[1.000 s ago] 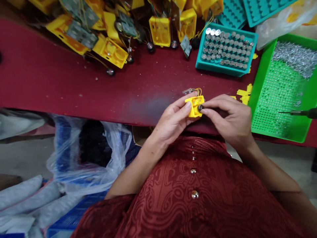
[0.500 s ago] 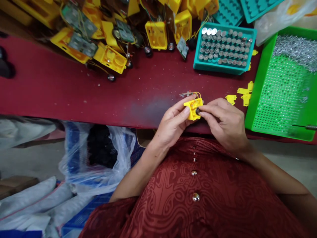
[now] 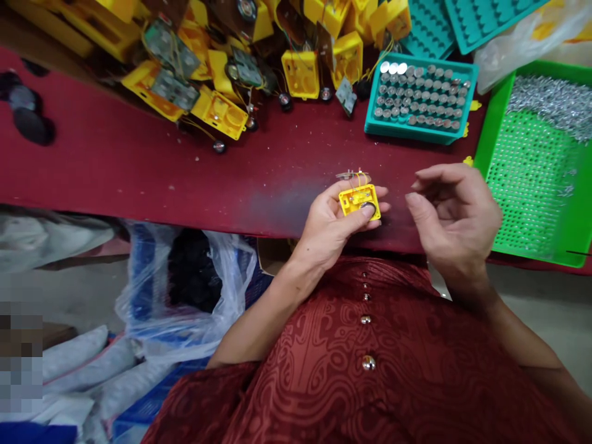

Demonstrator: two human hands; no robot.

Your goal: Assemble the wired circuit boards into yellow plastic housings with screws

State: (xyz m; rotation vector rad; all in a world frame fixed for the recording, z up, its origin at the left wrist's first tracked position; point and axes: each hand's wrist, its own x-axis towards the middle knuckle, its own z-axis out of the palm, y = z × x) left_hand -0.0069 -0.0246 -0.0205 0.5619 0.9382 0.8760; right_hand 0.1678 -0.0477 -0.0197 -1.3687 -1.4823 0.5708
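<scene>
In my left hand (image 3: 335, 216) I hold a small yellow plastic housing (image 3: 345, 203), its open side facing up. My left thumb presses on a round dark part (image 3: 369, 206) seated in it, which looks like a small speaker. Thin yellow wires run from the housing's far edge to a small grey board (image 3: 349, 176) lying by my fingertips. Off to the right, my right hand (image 3: 456, 216) is raised with thumb and fingers apart, and nothing shows between them. It is near the left side of the green tray (image 3: 485, 185).
Silvery screws (image 3: 555, 102) heap in the green tray. A teal tray (image 3: 370, 126) holds rows of round metal pieces. Yellow housings (image 3: 300, 77) with boards and wires pile at the back. Below the table stands a blue crate (image 3: 141, 271) lined with plastic, with black parts inside.
My right hand has let go of the round dark part and moved right, its fingers opening. My left thumb has shifted onto that part, and the housing has turned more face up.
</scene>
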